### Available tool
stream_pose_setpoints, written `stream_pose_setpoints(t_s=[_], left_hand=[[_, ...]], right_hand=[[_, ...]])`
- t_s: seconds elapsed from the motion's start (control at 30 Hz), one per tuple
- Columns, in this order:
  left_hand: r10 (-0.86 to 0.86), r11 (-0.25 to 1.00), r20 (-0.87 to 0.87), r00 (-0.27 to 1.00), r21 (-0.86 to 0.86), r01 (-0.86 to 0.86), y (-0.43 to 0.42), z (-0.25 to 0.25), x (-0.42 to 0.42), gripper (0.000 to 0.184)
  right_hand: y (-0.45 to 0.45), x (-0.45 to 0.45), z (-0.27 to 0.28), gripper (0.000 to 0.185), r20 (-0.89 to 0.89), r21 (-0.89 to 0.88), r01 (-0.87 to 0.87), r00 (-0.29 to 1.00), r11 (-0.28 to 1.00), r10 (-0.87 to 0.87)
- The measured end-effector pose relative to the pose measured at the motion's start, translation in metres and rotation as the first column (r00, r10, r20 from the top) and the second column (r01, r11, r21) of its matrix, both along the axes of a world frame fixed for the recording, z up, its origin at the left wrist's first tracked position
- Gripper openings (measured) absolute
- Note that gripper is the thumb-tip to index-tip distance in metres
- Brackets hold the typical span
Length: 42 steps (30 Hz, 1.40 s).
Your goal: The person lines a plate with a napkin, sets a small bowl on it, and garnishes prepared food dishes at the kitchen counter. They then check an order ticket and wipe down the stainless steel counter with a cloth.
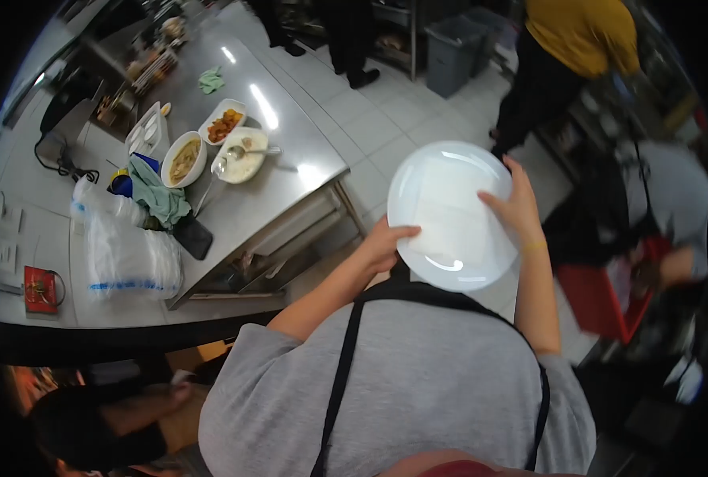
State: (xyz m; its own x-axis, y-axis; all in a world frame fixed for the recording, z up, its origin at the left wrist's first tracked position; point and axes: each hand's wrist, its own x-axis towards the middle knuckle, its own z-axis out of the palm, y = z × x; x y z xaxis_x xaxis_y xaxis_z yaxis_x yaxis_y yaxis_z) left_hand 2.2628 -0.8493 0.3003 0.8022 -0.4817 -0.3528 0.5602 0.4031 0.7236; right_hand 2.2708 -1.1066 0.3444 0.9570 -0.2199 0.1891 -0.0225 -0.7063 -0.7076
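Observation:
In front of my chest I hold a round white plate (456,274) between both hands. A flat white sheet, perhaps a paper napkin (449,211), lies across its middle. My left hand (387,242) grips the plate's left rim with the thumb over the edge. On the opposite side my right hand (517,208) is closed on the right rim, its thumb reaching in over the surface. The fingers beneath the plate are mostly hidden.
To the left, a steel table (290,151) carries several food dishes, a green cloth (159,191), a phone (192,237) and plastic bags (127,250). A co-worker at right leans over a red crate (597,298). Another person in yellow (581,36) stands ahead near a grey bin (453,56).

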Motion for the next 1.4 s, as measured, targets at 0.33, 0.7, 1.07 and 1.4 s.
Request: stream_pose_setpoints(t_s=[0.33, 0.7, 1.07, 1.4], left_hand=[[-0.175, 0.984, -0.008, 0.984, 0.009, 0.176, -0.044, 0.008, 0.185, 0.063], [0.234, 0.972, -0.045, 0.971, -0.002, -0.235, -0.067, 0.006, 0.36, 0.072], [0.761, 0.648, -0.072, 0.645, 0.03, -0.761, 0.045, 0.0, 0.466, 0.061], [0.935, 0.347, -0.063, 0.349, -0.047, -0.937, 0.181, 0.019, 0.564, 0.058]], right_hand=[[-0.058, 0.18, -0.003, 0.07, -0.114, -0.01, -0.054, 0.992, 0.998, 0.052], [-0.07, 0.462, -0.001, 0.062, -0.061, -0.02, -0.468, 0.882, 0.883, 0.466], [0.021, 0.687, -0.136, 0.051, -0.419, 0.48, -0.428, 0.654, 0.765, 0.629], [-0.012, 0.778, -0.358, 0.048, -0.908, 0.194, -0.767, 0.096, 0.612, 0.408]])
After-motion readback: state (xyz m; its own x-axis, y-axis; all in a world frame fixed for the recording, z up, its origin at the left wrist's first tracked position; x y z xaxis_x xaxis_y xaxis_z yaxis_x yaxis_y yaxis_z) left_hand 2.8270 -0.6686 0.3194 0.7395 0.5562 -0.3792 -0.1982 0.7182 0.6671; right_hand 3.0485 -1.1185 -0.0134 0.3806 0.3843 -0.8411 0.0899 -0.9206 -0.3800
